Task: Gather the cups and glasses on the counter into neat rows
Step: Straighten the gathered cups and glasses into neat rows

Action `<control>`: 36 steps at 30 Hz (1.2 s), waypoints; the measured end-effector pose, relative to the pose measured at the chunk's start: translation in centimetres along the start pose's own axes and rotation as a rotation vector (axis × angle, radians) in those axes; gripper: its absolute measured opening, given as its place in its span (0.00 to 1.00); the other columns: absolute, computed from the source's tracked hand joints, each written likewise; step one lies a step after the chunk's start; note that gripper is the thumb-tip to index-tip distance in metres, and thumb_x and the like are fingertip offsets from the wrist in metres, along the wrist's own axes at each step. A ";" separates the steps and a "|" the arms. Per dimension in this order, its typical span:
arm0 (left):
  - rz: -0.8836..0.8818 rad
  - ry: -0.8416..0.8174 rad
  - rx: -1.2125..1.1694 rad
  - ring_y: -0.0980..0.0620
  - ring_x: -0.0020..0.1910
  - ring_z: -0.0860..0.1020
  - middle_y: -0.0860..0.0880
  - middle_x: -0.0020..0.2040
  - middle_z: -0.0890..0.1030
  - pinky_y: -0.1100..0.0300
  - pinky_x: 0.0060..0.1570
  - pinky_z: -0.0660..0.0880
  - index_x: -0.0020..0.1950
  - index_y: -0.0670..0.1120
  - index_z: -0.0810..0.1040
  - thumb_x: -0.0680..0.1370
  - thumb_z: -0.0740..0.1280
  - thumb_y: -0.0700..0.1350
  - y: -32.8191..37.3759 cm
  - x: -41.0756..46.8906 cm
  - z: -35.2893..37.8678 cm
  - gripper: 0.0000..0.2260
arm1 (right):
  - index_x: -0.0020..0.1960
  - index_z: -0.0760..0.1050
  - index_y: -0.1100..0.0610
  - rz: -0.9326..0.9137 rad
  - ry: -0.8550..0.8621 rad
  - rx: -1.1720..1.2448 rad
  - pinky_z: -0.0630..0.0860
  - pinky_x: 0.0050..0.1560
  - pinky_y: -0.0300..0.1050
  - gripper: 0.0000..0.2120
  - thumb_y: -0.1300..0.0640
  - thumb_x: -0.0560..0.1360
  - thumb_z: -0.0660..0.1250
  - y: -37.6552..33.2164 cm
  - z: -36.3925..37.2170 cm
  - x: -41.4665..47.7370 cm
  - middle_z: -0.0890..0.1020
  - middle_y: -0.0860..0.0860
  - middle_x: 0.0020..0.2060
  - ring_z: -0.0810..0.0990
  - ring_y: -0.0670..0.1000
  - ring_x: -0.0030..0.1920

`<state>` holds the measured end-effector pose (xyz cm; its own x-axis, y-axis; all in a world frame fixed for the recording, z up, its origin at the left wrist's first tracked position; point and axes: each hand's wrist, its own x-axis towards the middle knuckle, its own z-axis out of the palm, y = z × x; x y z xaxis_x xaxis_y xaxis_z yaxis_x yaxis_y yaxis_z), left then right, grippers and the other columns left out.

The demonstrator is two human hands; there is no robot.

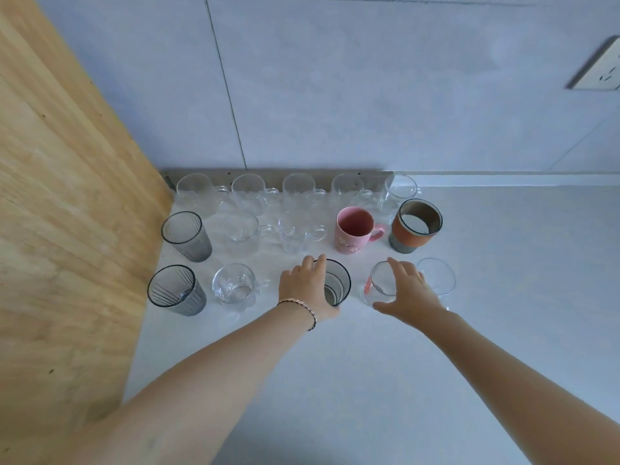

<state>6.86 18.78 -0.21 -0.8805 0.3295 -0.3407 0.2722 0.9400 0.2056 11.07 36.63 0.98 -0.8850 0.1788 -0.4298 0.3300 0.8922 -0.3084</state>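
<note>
Cups and glasses stand in three rows on the pale counter (335, 380). Several clear glass mugs (298, 191) line the back wall. The middle row holds a grey ribbed tumbler (186, 234), two clear mugs, a pink mug (354, 234) and a brown-and-grey cup (416, 226). In the front row my left hand (303, 283) is wrapped around a dark-rimmed smoky tumbler (337, 285). My right hand (407, 292) grips a clear glass with red print (379, 286), and a clear glass (436, 276) stands just right of it.
A tall wooden panel (67, 213) bounds the counter on the left. Another grey ribbed tumbler (176, 290) and a clear mug (235, 286) stand at the front left. The tiled wall carries a socket (600, 67) at upper right.
</note>
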 end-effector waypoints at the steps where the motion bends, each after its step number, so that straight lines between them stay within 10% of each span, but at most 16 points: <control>1: -0.026 0.007 -0.004 0.45 0.61 0.74 0.46 0.65 0.68 0.53 0.57 0.69 0.72 0.47 0.58 0.66 0.72 0.56 -0.2 0.0 -0.1 0.40 | 0.77 0.52 0.56 0.013 0.014 0.029 0.67 0.68 0.50 0.43 0.50 0.71 0.72 -0.1 0.0 0.3 0.61 0.54 0.73 0.65 0.57 0.71; 12: -0.071 0.015 -0.038 0.44 0.62 0.74 0.46 0.68 0.67 0.55 0.62 0.69 0.74 0.47 0.57 0.68 0.71 0.55 -3.7 -1.2 -1.4 0.39 | 0.74 0.60 0.56 -0.045 0.051 0.144 0.74 0.61 0.51 0.38 0.50 0.69 0.73 -2.6 1.5 1.7 0.68 0.52 0.68 0.73 0.55 0.65; 23: -0.056 0.009 -0.079 0.45 0.65 0.72 0.47 0.71 0.64 0.53 0.61 0.71 0.75 0.47 0.55 0.68 0.72 0.56 -3.8 -0.1 -1.3 0.42 | 0.77 0.47 0.56 -0.054 0.004 0.083 0.70 0.66 0.49 0.48 0.48 0.69 0.74 -0.9 1.6 1.0 0.61 0.54 0.72 0.65 0.55 0.71; 29: -0.018 0.108 0.038 0.44 0.72 0.66 0.44 0.74 0.63 0.50 0.68 0.66 0.75 0.46 0.58 0.65 0.74 0.57 -3.2 -0.4 -1.5 0.44 | 0.75 0.58 0.57 0.047 0.252 0.014 0.63 0.69 0.49 0.37 0.50 0.72 0.71 5.0 -1.2 0.1 0.66 0.56 0.69 0.63 0.57 0.70; 33: 0.243 0.452 -0.009 0.42 0.42 0.82 0.44 0.46 0.81 0.55 0.40 0.77 0.52 0.45 0.75 0.62 0.75 0.46 -1.4 -1.3 -1.3 0.21 | 0.75 0.52 0.59 0.304 0.106 0.032 0.68 0.66 0.53 0.49 0.39 0.67 0.72 6.8 -2.1 1.3 0.64 0.59 0.69 0.66 0.60 0.69; 36: 0.188 0.212 -0.140 0.50 0.40 0.75 0.49 0.43 0.81 0.61 0.39 0.69 0.50 0.44 0.78 0.75 0.64 0.42 0.5 -3.0 -1.4 0.07 | 0.73 0.55 0.60 0.332 0.058 0.090 0.73 0.60 0.53 0.47 0.38 0.66 0.72 7.0 -1.9 2.3 0.67 0.59 0.67 0.72 0.61 0.65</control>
<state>9.08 18.16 2.20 -0.8852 0.4566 -0.0889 0.3945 0.8382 0.3764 10.73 44.04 -0.53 -0.7406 0.4788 -0.4715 0.6286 0.7416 -0.2343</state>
